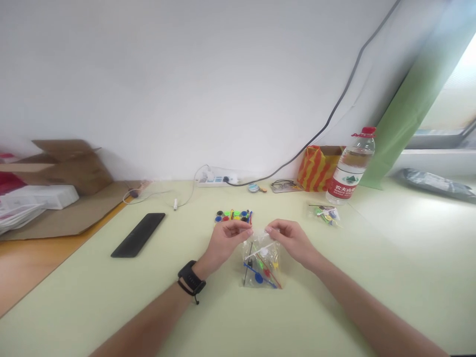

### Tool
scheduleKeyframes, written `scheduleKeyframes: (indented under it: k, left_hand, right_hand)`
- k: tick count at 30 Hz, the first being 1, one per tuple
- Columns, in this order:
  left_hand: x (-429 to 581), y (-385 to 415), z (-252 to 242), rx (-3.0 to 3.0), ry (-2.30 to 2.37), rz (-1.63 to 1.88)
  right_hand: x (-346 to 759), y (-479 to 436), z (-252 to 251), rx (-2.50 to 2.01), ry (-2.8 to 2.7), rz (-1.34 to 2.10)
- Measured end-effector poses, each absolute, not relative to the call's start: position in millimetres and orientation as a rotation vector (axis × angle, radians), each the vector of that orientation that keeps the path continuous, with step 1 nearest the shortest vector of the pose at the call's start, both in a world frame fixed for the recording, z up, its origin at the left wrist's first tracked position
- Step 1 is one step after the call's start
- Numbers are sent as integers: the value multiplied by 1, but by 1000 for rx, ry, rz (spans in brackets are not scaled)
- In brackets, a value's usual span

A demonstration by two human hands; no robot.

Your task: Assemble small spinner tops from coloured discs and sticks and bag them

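Observation:
A clear plastic bag [261, 265] hangs or rests upright over the middle of the table, with coloured plastic sticks and small discs inside it. My left hand [227, 241] pinches the bag's top left corner between thumb and fingers. On the opposite top corner, my right hand [292, 239] has a similar pinch. Just behind my left hand lie rows of coloured plastic discs [226, 214] with some small sticks beside them, partly hidden by my fingers. A black watch [192, 277] is on my left wrist.
A black phone-like slab [138, 235] lies to the left, near an opened cardboard box [70, 163]. Toward the wall are a power strip [217, 179], glasses [284, 185], a striped bag [318, 168] and a large water bottle [351, 168]. A second bag of pieces [324, 213] lies right.

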State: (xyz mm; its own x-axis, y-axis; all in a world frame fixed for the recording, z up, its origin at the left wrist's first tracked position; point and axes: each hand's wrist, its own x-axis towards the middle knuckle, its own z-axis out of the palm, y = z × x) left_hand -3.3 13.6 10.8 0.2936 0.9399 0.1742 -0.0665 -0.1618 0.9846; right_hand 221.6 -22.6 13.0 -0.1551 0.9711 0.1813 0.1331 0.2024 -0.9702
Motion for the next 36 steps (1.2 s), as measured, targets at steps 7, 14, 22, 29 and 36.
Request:
scheduleKeyframes:
  k: [7, 14, 22, 29, 36]
  left_hand:
    - [-5, 14, 13, 1468, 867, 1043]
    - [-9, 17, 17, 1542, 860, 993]
    - [-8, 20, 14, 1541, 881, 1022]
    - [-9, 22, 12, 1521, 855, 1015]
    - [-11, 24, 6, 1532, 829, 972]
  right_hand:
    - [222, -25, 17, -1109, -1518, 1072]
    - [231, -26, 26, -1125, -1548, 1065]
    - [236, -22, 22, -1072, -1447, 1197]
    - [233, -20, 18, -1096, -1391, 1253]
    - [233, -19, 17, -1101, -1384, 1231]
